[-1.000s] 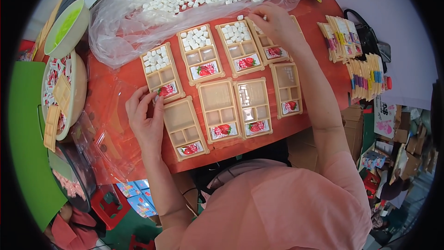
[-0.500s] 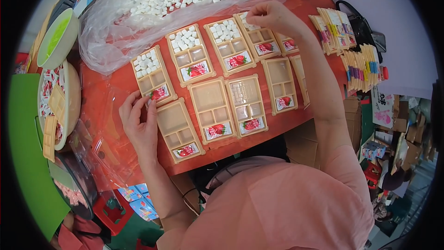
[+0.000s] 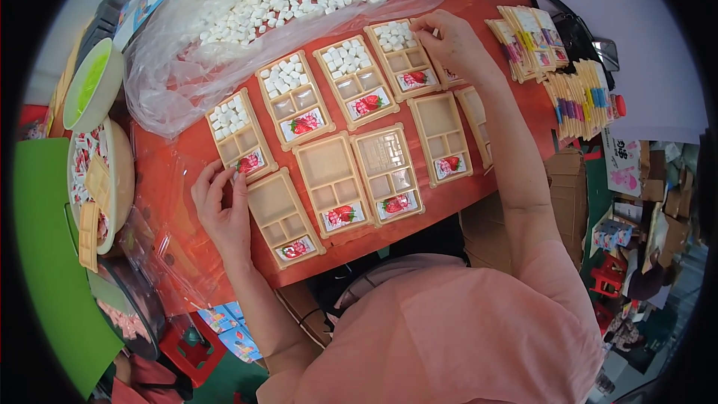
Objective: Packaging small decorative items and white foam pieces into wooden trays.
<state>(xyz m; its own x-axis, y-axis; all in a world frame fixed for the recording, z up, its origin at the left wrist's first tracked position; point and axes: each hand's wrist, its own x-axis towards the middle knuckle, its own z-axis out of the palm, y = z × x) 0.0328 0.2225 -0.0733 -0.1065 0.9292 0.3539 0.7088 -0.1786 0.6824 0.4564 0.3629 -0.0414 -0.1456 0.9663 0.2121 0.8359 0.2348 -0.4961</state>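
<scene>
My left hand (image 3: 224,217) lies by the near-left corner of a beige compartment tray (image 3: 238,138), fingertips at its edge beside a red-and-white strawberry packet (image 3: 250,161). Its fingers are slightly bent and apart. At the far right of the back row, my right hand (image 3: 455,46) has its fingers drawn together at the rim of another tray (image 3: 410,60). White marshmallows (image 3: 394,36) fill that tray's large compartment. Whatever the right fingers hold is hidden. Back-row trays contain marshmallows, while front-row trays, like this one (image 3: 325,157), show only a strawberry packet.
A clear plastic sheet (image 3: 161,90) bears a heap of marshmallows (image 3: 299,0) at the back. Stacked small packs (image 3: 576,108) stand at the right. To the left are a bowl with green inside (image 3: 93,82) and a tub of packets (image 3: 120,172). The red table (image 3: 479,202) ends before me.
My right hand has shifted from above the far tray's marshmallows to its right rim. The left hand stays by its tray. The whole view has shifted slightly.
</scene>
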